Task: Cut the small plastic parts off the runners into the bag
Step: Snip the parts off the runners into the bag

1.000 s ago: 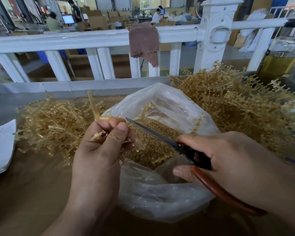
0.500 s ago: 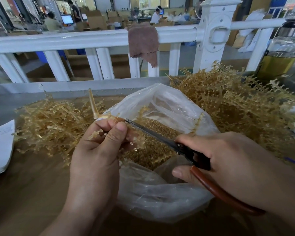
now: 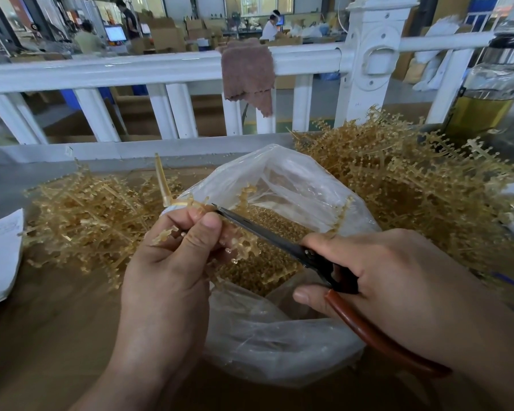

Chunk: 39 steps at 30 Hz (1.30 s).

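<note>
your left hand (image 3: 172,262) kept its grip clamped on the runner (image 3: 163,185), held over the open bag (image 3: 279,345) so that cut parts (image 3: 264,268) would likely fall inside. your right hand (image 3: 398,277) had its grip clamped on the scissors (image 3: 264,232), with the blade tip at the runner.

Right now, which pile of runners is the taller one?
The right pile, beside the glass bottle; it heaps high, while the left pile lies low by the paper.

brown cloth (image 3: 247,73) over white railing (image 3: 131,69); glass jar (image 3: 490,93)
</note>
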Each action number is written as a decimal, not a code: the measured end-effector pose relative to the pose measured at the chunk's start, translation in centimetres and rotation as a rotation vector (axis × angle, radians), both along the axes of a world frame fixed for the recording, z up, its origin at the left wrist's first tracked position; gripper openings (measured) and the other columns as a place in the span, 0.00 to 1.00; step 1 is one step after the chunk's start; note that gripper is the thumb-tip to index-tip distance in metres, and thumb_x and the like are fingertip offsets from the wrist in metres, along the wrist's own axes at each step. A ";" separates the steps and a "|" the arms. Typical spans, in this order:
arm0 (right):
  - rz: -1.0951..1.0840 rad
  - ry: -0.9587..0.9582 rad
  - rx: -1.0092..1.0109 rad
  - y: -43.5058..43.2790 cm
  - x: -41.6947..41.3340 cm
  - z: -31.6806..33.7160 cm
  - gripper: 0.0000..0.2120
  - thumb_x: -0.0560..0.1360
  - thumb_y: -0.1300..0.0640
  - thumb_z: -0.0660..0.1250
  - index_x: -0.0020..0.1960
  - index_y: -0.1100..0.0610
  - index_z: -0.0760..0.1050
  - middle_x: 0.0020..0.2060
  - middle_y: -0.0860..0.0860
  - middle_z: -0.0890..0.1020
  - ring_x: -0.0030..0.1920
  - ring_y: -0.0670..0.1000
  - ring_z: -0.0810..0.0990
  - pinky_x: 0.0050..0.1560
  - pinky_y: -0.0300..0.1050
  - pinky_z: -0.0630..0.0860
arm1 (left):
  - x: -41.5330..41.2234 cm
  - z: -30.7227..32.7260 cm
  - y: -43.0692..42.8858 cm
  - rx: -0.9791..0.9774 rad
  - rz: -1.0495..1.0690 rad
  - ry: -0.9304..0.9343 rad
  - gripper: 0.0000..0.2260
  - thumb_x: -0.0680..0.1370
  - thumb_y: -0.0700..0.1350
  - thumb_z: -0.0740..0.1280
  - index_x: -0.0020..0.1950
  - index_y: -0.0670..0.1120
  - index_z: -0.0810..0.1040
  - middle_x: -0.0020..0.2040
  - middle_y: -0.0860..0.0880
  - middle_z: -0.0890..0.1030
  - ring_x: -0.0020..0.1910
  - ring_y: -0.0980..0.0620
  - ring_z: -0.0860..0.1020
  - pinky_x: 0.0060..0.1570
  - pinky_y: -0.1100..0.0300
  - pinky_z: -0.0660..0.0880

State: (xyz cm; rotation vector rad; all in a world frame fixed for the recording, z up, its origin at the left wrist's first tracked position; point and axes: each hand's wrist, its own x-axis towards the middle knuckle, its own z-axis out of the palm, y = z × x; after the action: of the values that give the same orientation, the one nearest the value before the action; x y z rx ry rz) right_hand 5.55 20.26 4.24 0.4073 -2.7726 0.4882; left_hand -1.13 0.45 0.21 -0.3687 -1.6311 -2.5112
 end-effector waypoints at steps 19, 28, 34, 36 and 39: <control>-0.009 -0.043 -0.003 0.4 0.0 0.0 0.28 0.69 0.28 0.53 0.56 0.44 0.79 0.25 0.41 0.76 0.35 0.39 0.78 0.33 0.29 0.72 | 0.1 -0.2 0.0 -0.046 0.031 -0.048 0.04 0.73 0.49 0.74 0.39 0.51 0.82 0.43 0.41 0.82 0.42 0.48 0.81 0.49 0.56 0.78; -0.013 -0.097 -0.004 0.6 0.0 0.3 0.29 0.69 0.27 0.53 0.57 0.43 0.78 0.24 0.41 0.73 0.35 0.38 0.77 0.29 0.32 0.70 | -0.1 -0.2 0.0 -0.081 0.037 -0.049 0.05 0.74 0.48 0.76 0.39 0.51 0.83 0.43 0.41 0.82 0.42 0.49 0.81 0.45 0.62 0.79; -0.002 -0.125 -0.039 0.7 -0.2 0.0 0.31 0.68 0.26 0.54 0.59 0.44 0.77 0.28 0.40 0.77 0.33 0.38 0.78 0.30 0.32 0.73 | 0.0 0.1 0.2 -0.061 0.019 -0.057 0.03 0.70 0.48 0.72 0.36 0.53 0.81 0.40 0.47 0.81 0.38 0.54 0.81 0.37 0.66 0.78; -0.004 -0.131 -0.037 0.8 -0.3 -0.2 0.34 0.67 0.25 0.52 0.61 0.45 0.75 0.33 0.41 0.81 0.35 0.40 0.79 0.34 0.37 0.77 | 0.1 0.2 0.2 -0.061 0.025 -0.049 0.04 0.70 0.47 0.71 0.36 0.55 0.80 0.39 0.50 0.81 0.36 0.56 0.81 0.35 0.67 0.77; 0.006 -0.145 -0.033 0.9 -0.4 -0.4 0.33 0.67 0.25 0.53 0.60 0.44 0.75 0.33 0.40 0.81 0.37 0.39 0.79 0.39 0.38 0.76 | 0.2 0.3 0.1 -0.094 0.048 -0.025 0.05 0.72 0.48 0.70 0.36 0.57 0.81 0.37 0.50 0.83 0.35 0.55 0.82 0.30 0.66 0.76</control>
State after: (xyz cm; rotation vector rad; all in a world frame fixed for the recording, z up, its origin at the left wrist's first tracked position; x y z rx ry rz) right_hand 5.13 21.18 3.80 0.3873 -2.8986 0.5863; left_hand -0.94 0.56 0.52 -0.3051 -1.7504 -2.4205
